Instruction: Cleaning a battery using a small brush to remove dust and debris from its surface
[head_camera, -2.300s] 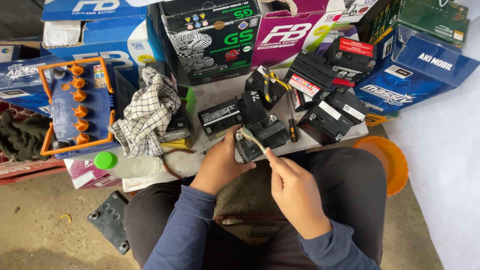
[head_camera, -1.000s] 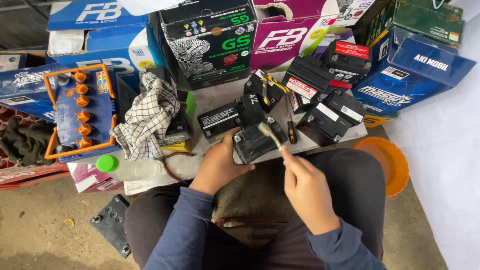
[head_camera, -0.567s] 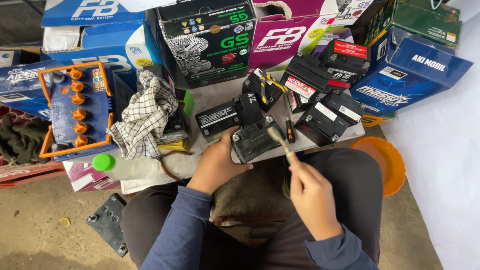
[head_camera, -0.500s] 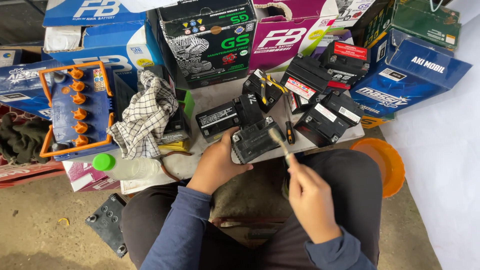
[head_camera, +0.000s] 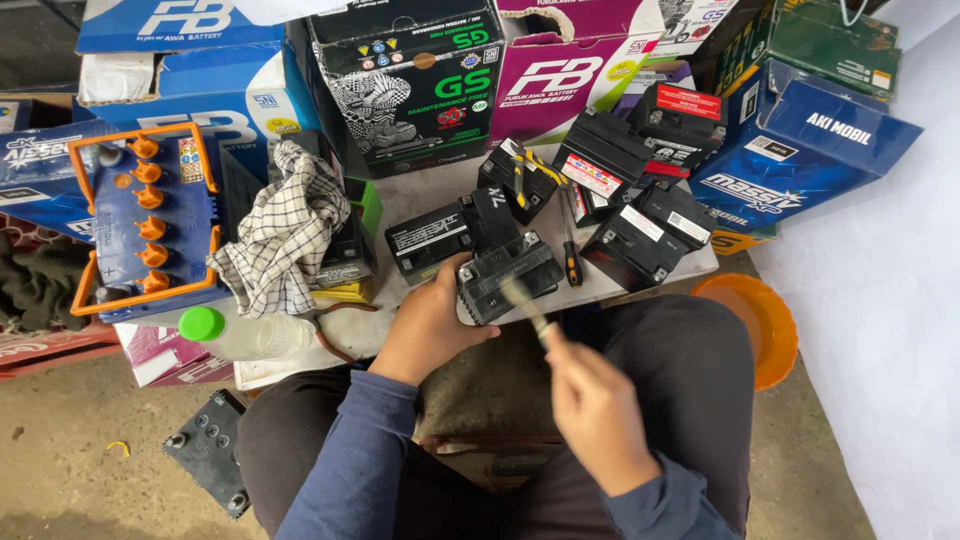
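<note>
One head-worn camera looks steeply down from close above the grip, facing the cluttered white counter (head_camera: 420, 195) beyond.

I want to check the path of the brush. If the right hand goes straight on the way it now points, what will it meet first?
Most likely the small black battery that the left hand steadies. The right hand aims its brush up-left at that battery's near face. Motion blur hides whether the bristles already touch it.
</note>
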